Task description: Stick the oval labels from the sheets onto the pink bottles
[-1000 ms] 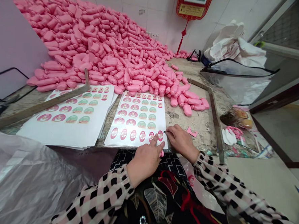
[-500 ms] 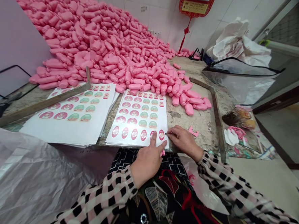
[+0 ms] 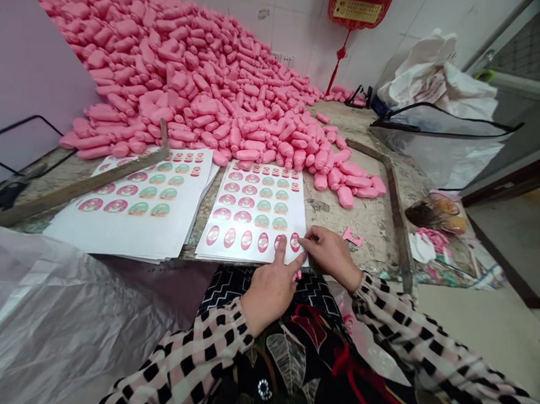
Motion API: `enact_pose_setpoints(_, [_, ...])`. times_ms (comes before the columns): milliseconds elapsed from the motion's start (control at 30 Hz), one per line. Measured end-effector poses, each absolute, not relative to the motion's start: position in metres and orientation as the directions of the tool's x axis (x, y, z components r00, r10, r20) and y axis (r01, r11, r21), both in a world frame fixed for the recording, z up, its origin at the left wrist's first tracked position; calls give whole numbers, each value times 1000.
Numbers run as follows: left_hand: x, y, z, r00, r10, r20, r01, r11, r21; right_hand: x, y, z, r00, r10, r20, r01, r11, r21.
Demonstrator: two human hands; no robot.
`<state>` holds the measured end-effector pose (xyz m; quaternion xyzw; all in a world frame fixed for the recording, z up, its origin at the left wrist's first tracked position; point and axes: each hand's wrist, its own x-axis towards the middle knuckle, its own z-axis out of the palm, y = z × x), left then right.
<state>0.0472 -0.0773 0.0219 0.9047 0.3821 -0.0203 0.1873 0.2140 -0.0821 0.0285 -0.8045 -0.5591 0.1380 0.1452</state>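
Note:
A stack of sticker sheets (image 3: 236, 251) lies at the table's front edge, printed with rows of pink and green stickers. My left hand (image 3: 269, 290) rests over its lower right corner, index finger and thumb stretched onto the paper. Its other fingers are curled round a small pink plastic piece (image 3: 297, 274), mostly hidden beneath the hand. My right hand (image 3: 330, 253) pinches with thumb and index finger at the edge of the rightmost oval sticker (image 3: 295, 242) in the bottom row. Whether that edge is lifted is too small to tell.
A big heap of pink bottle-shaped plastic pieces (image 3: 189, 79) covers the table's back. More sticker sheets (image 3: 116, 233) lie at left under a wooden strip (image 3: 68, 190). Another strip (image 3: 396, 212) bounds the right side. A pink T-shaped piece (image 3: 352, 237) lies beyond my right hand.
My right fingertips have shifted slightly left, from beside the oval sticker onto its right edge. My left hand keeps its place on the sheet. The whole view has shifted slightly.

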Motion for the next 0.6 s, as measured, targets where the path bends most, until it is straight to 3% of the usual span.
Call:
enact_pose_setpoints(233, [45,-77,18,718,683,-136,679,-643,355,200,-82,47,181,981,74,981,-175,-86])
enact_pose_setpoints(600, [42,-77,18,716,683,-142,679,-635,369,198,-83,49,275,955,110,939,-242,-245])
